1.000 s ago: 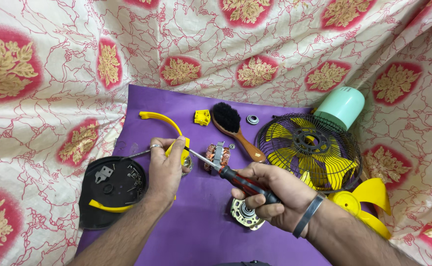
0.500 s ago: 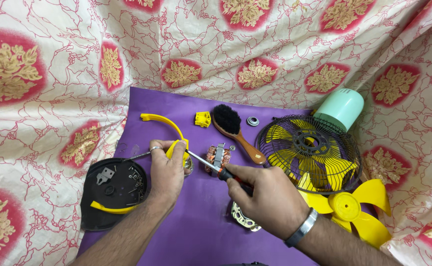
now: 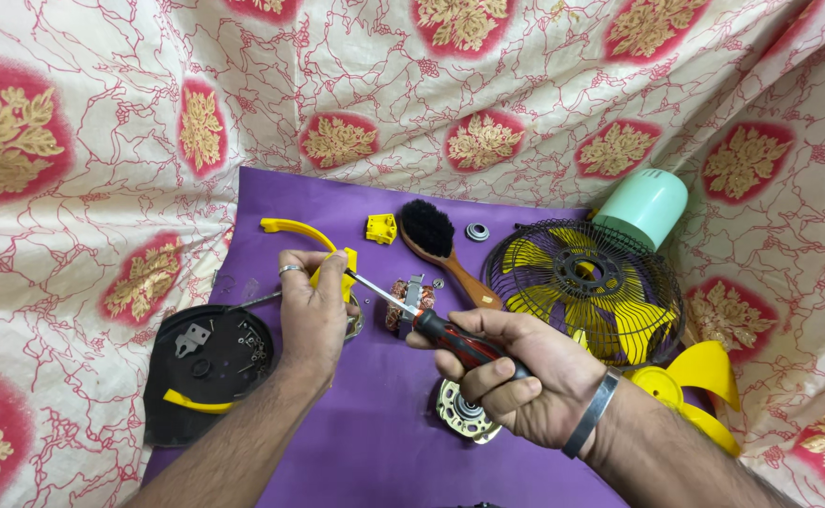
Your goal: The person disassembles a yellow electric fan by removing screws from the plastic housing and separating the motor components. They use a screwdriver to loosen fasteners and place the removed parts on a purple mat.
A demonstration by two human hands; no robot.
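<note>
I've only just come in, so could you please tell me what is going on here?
A person is working on a taken-apart fan over a purple mat. The left hand holds a yellow plastic bracket, while the right hand grips a red-and-black screwdriver with its tip at that bracket. A black fan grille, a copper-wound motor part, a wooden brush and a black base plate lie around.

Curved yellow plastic bracket (image 3: pixel 311 246) raised above purple mat, one end gripped, red-and-black-handled screwdriver (image 3: pixel 422 320) held slanted, steel shaft angled up-left, tip set against bracket's held end
</note>
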